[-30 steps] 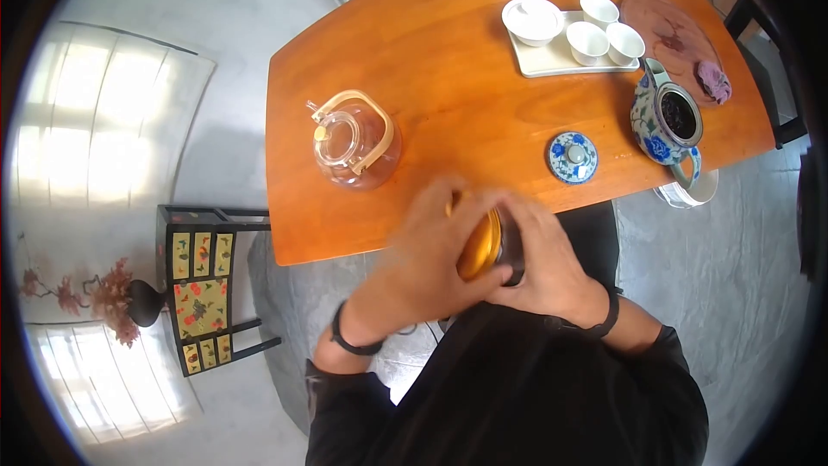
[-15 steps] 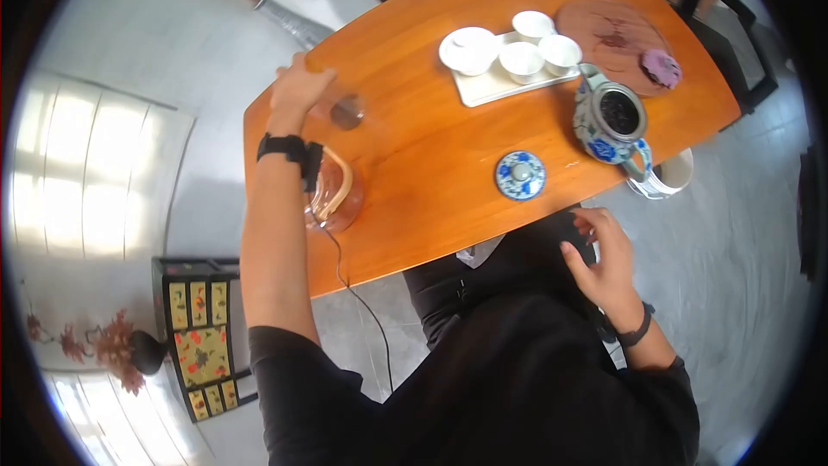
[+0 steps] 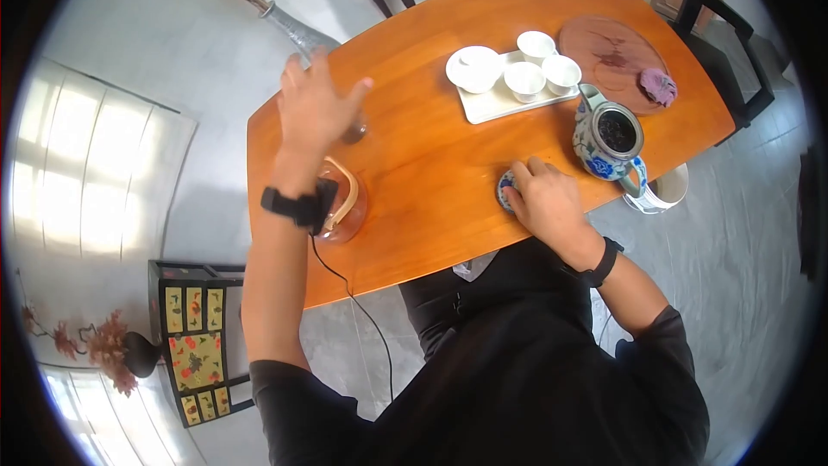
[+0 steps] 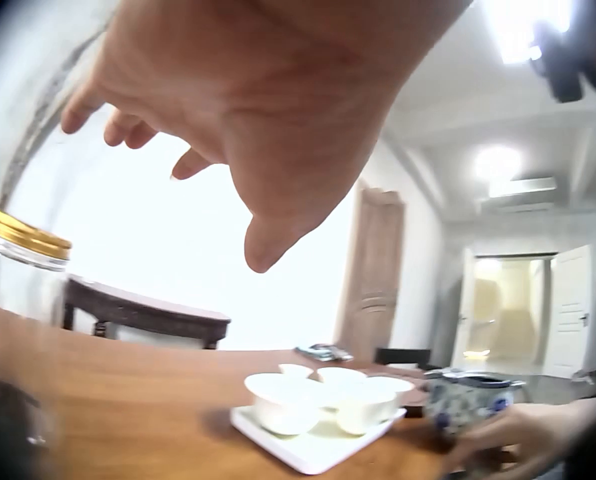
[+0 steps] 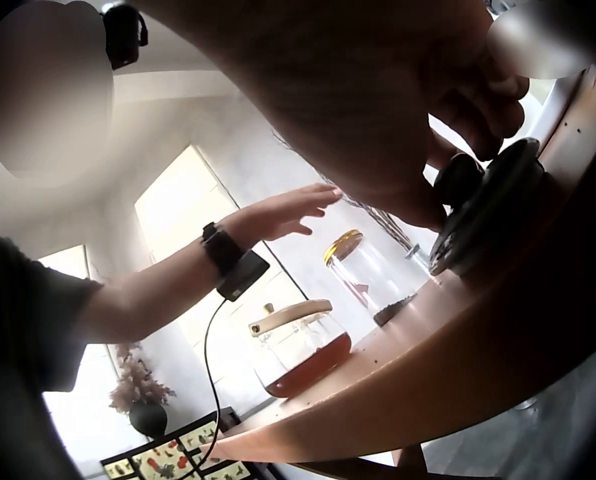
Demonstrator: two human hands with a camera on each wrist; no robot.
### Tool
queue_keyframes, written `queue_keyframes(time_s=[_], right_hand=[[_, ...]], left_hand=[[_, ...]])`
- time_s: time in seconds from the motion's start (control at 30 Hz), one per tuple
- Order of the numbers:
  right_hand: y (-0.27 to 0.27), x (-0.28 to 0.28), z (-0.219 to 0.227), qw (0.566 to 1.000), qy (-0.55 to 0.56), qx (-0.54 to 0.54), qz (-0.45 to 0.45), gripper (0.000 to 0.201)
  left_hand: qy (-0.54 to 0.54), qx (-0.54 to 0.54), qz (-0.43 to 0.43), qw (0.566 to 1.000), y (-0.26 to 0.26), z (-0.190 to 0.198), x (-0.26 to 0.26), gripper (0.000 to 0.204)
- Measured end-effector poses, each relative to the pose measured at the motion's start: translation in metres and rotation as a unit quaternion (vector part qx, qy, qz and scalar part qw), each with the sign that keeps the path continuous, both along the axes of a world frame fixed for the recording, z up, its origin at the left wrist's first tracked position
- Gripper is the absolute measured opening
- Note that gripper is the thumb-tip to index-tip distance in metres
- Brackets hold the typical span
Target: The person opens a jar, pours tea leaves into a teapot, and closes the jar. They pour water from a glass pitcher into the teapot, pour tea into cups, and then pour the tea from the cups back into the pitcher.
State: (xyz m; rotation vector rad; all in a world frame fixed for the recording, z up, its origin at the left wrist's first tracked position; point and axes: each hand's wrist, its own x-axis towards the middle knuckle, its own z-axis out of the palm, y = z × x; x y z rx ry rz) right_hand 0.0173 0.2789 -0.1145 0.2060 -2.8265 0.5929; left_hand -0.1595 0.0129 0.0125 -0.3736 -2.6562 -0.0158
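Since half a second ago our right hand (image 3: 545,201) has come up from our lap onto the blue lid (image 3: 505,190), and our left hand (image 3: 312,108) has lifted off the jar (image 3: 354,129) it was touching. We sit at the table (image 3: 431,155), orange wood, with the lid lying flat near its near edge and just left of the teapot (image 3: 611,142), which stands uncovered with dark leaves inside. Our right fingers curl over the lid; the right wrist view shows them pinching its knob (image 5: 458,180), with the lid tipped up on edge. Our left hand hovers spread and slack above the jar at the far left of the table, holding nothing; the left wrist view shows the jar's gold cap (image 4: 18,230) below the fingers. Behind that wrist stands the glass kettle (image 3: 345,203), amber liquid in it. Farther off, a white tray (image 3: 500,99) carries a gaiwan (image 3: 473,67) and three cups (image 3: 543,65), with a round wooden board (image 3: 612,52) to its right.
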Motion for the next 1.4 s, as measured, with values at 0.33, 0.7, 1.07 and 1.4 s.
queue_keyframes(time_s=[0.33,0.7,1.07,1.4], right_hand=[[-0.042,0.0,0.02,0.991,0.054,-0.1,0.073,0.03],[-0.21,-0.085,0.024,0.741,-0.319,-0.586,0.081,0.027],[-0.253,-0.073,0.071,0.658,-0.283,-0.668,0.205,0.012],[-0.253,-0.07,0.073,0.685,-0.195,-0.688,0.139,0.019]], left_hand=[[-0.12,0.223,-0.148,0.956,-0.038,-0.027,0.229,0.068],[-0.12,0.239,-0.137,0.954,-0.146,-0.062,0.135,0.083],[-0.039,0.33,-0.137,0.933,-0.136,-0.119,0.137,0.074],[0.026,0.307,-0.018,0.951,-0.092,-0.12,0.149,0.066]])
